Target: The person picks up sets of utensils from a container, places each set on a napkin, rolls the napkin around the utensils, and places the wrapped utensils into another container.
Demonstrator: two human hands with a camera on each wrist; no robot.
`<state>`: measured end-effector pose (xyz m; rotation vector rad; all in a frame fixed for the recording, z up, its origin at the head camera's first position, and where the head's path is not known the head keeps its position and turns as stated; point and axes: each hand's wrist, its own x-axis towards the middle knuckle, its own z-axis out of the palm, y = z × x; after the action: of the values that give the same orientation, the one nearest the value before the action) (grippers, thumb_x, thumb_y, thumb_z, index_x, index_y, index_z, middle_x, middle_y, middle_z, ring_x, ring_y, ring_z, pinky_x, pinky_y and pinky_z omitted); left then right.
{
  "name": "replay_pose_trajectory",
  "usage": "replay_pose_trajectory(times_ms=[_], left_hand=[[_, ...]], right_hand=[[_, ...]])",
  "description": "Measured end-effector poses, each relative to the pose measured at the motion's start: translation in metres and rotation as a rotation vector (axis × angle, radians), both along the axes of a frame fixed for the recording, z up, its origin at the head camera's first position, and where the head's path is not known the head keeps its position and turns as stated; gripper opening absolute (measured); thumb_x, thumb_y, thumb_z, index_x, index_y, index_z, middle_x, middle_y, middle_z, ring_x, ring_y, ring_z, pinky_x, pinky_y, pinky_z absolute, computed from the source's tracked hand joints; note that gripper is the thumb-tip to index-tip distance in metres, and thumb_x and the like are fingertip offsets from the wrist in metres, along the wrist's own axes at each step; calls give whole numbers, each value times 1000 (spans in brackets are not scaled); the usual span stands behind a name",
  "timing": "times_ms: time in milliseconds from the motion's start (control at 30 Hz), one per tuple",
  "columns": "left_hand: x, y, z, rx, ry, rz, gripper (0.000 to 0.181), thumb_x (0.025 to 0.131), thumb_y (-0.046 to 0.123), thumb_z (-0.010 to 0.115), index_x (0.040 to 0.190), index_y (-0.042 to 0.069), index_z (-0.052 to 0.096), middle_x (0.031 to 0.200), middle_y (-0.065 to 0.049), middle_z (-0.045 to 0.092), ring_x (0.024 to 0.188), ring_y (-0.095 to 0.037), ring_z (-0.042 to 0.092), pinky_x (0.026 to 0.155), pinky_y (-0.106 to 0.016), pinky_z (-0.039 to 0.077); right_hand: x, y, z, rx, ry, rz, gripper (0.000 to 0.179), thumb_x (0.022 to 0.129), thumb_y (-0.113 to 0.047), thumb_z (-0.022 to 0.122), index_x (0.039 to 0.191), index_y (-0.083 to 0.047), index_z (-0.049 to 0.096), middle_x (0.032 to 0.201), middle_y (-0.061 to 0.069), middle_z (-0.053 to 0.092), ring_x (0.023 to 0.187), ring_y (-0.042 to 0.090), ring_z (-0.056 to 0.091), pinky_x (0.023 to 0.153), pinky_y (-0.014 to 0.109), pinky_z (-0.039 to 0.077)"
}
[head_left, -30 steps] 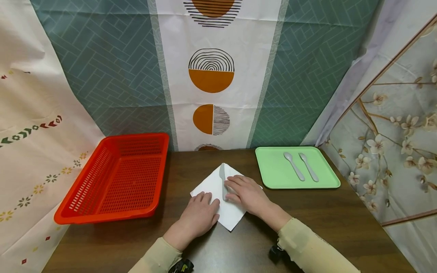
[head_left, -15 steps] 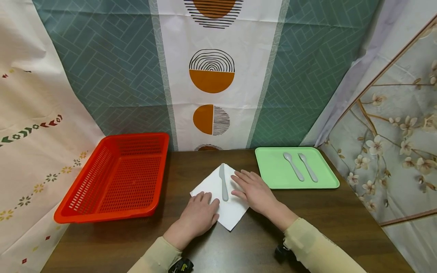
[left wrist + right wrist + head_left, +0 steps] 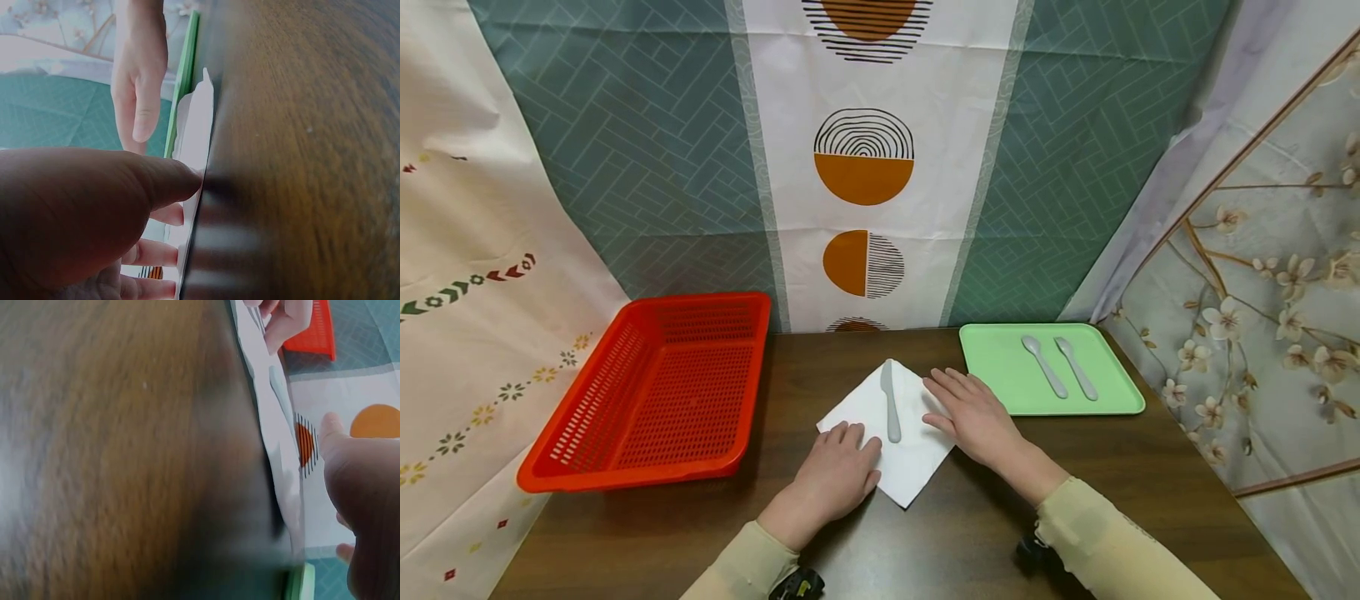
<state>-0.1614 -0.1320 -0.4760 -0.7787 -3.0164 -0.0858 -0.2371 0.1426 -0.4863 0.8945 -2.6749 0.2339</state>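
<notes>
A white paper napkin lies on the wooden table, turned like a diamond, and a grey knife rests on it with its blade toward the back. My left hand rests its fingertips on the napkin's left part; in the left wrist view its thumb touches the napkin edge. Over the napkin's right side hovers my right hand, fingers extended and holding nothing. In the right wrist view, a gap shows between the right thumb and the napkin.
A red slotted plastic basket stands at the left. At the back right is a light green tray bearing a grey spoon and a grey fork. Patterned cloths hang behind and along both sides of the table.
My right hand has lifted off the knife and moved right, leaving the knife on the napkin in full view. The left hand has stayed in place.
</notes>
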Motion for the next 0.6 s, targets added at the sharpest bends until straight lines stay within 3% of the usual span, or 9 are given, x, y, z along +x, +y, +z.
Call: replay_pose_trajectory(times_ms=[600], left_hand=[[0, -1, 0, 11, 28, -19, 32, 103, 32, 78, 124, 10, 68, 132, -21, 63, 127, -45, 60, 108, -62, 51]], right_hand=[[-7, 28, 1, 25, -33, -103, 67, 109, -42, 70, 161, -4, 54, 167, 20, 50, 155, 44, 45, 122, 65, 36]])
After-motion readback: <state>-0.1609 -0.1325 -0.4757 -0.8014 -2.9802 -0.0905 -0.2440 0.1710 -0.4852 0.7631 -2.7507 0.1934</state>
